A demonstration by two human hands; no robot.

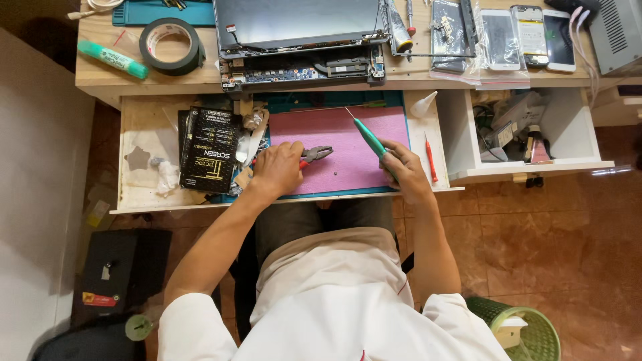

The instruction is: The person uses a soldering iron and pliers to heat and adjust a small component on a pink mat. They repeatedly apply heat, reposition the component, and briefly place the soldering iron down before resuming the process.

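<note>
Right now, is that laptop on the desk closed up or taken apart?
Taken apart. The laptop has its cover off, with circuit boards and a cooling pipe bare along its near edge.

Your teal-handled screwdriver (370, 138) and red-handled pliers (313, 156) lie over a plain pink mat (348, 144); beside it, a black packet (210, 148) with pale lettering.
</note>
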